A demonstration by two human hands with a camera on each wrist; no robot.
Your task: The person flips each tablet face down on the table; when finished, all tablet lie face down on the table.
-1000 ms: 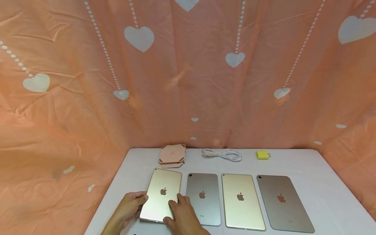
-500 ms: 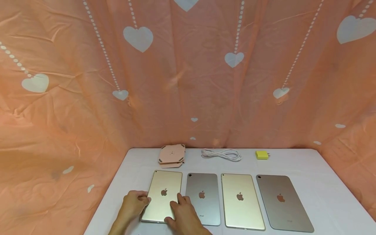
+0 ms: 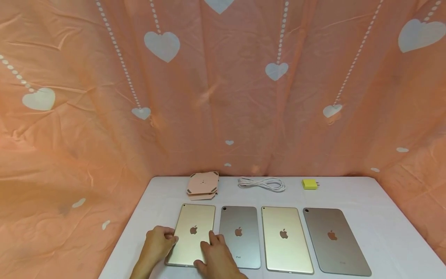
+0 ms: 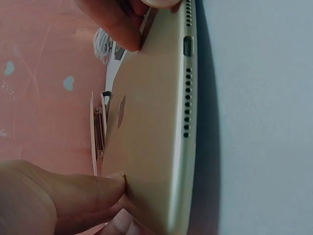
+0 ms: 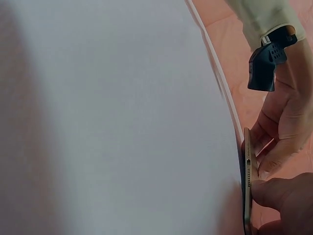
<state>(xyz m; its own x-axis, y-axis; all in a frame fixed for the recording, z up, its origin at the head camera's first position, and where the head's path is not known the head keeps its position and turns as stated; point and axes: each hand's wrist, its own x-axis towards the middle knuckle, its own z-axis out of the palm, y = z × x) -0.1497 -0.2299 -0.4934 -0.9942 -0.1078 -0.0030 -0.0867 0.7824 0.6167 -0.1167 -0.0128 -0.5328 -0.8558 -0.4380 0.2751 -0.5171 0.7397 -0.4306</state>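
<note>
A gold iPad (image 3: 191,242) lies back up at the left of a row of tablets, its logo showing. My left hand (image 3: 156,244) pinches its left edge, thumb on the back; the other fingers are partly hidden. At its lower right, my right hand (image 3: 219,255) holds the corner, thumb by the bottom edge and fingers on the back and right side. The left wrist view shows the charging port (image 4: 188,46) and speaker holes along the edge, with a dark shadow beneath. Close by on the right is a grey iPad (image 3: 240,240).
Another gold iPad (image 3: 287,240) and a darker grey tablet (image 3: 336,240) continue the row rightward. Behind stand a folded pink stand (image 3: 203,184), a coiled white cable (image 3: 263,183) and a yellow charger plug (image 3: 309,184). A pink curtain (image 3: 223,97) surrounds the white table (image 3: 383,217).
The gold iPad has come down toward me and lies flatter, its bright sheen gone. My left hand has shifted slightly right and its fingers are more bent; the right hand has barely moved.
</note>
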